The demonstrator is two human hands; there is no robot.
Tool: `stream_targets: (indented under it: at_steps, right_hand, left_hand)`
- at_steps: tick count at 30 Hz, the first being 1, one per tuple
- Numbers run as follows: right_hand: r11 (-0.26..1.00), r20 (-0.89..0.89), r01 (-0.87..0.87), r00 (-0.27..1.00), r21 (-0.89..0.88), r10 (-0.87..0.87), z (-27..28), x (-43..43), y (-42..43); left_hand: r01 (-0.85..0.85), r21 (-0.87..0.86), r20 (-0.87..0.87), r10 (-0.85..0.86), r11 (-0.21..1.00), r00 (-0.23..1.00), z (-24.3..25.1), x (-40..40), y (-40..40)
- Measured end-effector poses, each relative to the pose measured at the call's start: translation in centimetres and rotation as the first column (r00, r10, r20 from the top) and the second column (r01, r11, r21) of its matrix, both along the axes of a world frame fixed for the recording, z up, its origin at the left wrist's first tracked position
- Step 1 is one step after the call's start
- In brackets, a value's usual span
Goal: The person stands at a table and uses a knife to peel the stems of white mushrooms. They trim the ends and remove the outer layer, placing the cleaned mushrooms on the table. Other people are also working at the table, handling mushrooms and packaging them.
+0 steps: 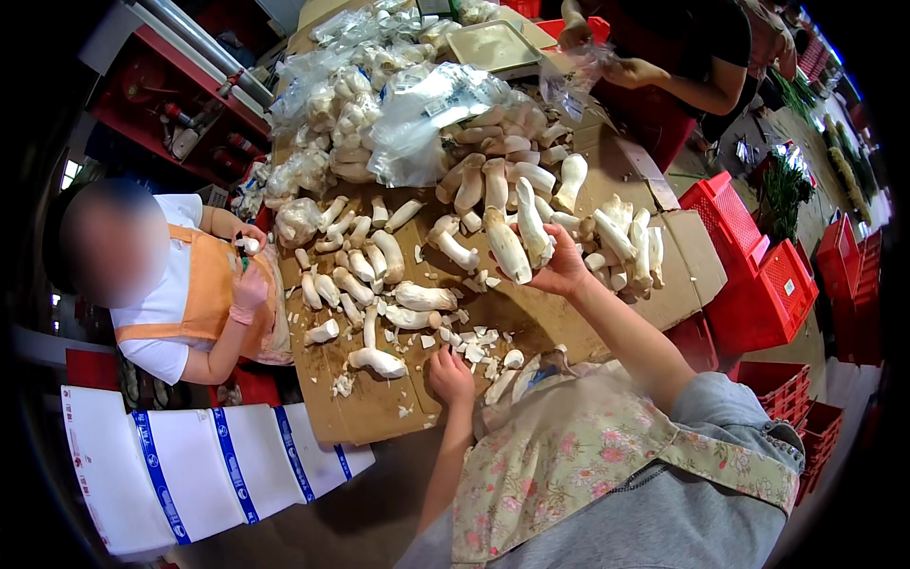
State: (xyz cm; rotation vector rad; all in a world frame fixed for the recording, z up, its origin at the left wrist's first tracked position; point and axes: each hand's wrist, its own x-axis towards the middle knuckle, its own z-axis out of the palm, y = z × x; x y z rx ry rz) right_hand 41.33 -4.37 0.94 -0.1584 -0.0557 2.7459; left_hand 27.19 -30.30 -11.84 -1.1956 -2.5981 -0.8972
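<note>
My right hand (558, 264) is raised over the table and grips two king oyster mushrooms (507, 245), one of them standing more upright (532, 224). By the near table edge rests my left hand (452, 378), fingers curled, beside white mushroom trimmings (475, 345). A small dark thing shows at its fingertips; what it is cannot be told. To the left lie several loose king oyster mushrooms (387, 256). A larger heap (490, 178) rises beyond my right hand, and another group (629, 245) lies to its right.
Cardboard (561, 320) covers the table. Clear plastic bags (434, 107), some holding mushrooms, and a metal tray (494, 46) are at the far end. A person in an orange apron (192, 284) holds a mushroom piece at left; another person's hands (633, 71) handle plastic. Red crates (753, 299) stand right, white boxes (188, 455) lower left.
</note>
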Motion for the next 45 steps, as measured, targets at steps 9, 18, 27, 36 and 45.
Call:
stream_targets:
  at_steps: [9, 18, 27, 36, 45]
  right_hand:
    - [0.999, 0.112, 0.042, 0.993, 0.014, -0.044, -3.2, 1.2, -2.7]
    - [0.958, 0.263, 0.262, 0.922, 0.119, -0.285, -2.1, 2.7, -2.5]
    - [0.911, 0.288, 0.154, 0.917, 0.383, -0.277, -1.6, 2.5, -4.8]
    - [0.97, 0.158, -0.173, 0.967, -0.169, 0.2, -9.1, 1.9, -6.4]
    - [0.907, 0.339, 0.329, 0.849, 0.262, -0.406, -5.7, 1.7, 6.0]
  left_hand:
    - [0.073, 0.549, 0.606, -0.456, 0.833, 0.652, 9.7, 5.2, 8.8]
    - [0.432, 0.483, 0.155, -0.559, 0.762, 0.814, 11.8, 6.7, 9.4]
    - [0.361, 0.526, 0.162, -0.507, 0.77, 0.846, 14.1, 7.2, 11.6]
    - [0.307, 0.577, 0.557, -0.639, 0.757, 0.53, 9.8, 7.7, 11.4]
    - [-0.081, 0.377, 0.784, -0.272, 0.922, 0.557, 8.1, 4.4, 6.8]
